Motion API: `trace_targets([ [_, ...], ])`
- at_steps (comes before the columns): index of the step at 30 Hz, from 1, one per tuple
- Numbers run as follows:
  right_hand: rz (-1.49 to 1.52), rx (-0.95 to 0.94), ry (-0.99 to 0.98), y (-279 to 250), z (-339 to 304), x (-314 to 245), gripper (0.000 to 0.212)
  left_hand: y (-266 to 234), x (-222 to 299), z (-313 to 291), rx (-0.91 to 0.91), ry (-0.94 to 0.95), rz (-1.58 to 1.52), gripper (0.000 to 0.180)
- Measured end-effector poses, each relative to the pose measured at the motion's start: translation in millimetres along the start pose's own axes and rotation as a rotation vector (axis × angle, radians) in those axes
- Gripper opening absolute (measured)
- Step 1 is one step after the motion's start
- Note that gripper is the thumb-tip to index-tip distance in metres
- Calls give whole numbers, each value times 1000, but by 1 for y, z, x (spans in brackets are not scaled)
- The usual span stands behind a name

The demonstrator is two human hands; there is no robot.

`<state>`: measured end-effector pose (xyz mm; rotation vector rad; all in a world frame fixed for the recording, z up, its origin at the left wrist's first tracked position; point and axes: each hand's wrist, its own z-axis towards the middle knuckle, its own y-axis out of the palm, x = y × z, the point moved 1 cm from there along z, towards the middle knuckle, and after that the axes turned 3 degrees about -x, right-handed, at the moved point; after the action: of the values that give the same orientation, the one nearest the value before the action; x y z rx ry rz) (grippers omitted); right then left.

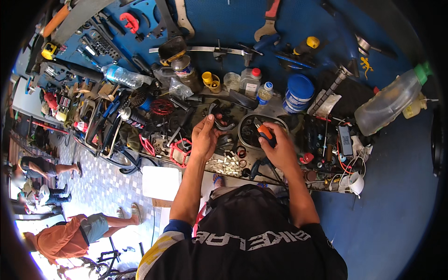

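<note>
Over the cluttered workbench, my left hand is closed with thumb and fingertips around a curved, dark metal part. My right hand grips a small tool with an orange and black handle; its short tip points up and left, and its exact kind is hard to make out. This tool is above a round metal bowl holding dark small parts. Between my forearms, a pile of small, shiny, pale-gold pieces lies on the bench. A red pedal is just left of my left hand.
Bottles and a blue tub line the bench's back, below a blue wall hung with tools. A phone, cables and a large clear bottle are at right. Black-handled tools lie near the front edge. People stand on the tiled floor at left.
</note>
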<state>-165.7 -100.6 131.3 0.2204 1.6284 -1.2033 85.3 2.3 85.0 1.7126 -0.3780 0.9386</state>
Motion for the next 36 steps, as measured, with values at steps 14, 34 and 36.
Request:
trace_targets([
  [14, 189, -143, -214, 29, 13, -26, 48, -10, 37, -15, 400, 344, 1043, 78],
  [34, 161, -302, -330, 47, 24, -62, 47, -11, 69, -53, 493, 577, 1170, 74],
  [36, 179, -289, -324, 47, 24, -61, 47, -9, 66, -42, 388, 536, 1015, 78],
])
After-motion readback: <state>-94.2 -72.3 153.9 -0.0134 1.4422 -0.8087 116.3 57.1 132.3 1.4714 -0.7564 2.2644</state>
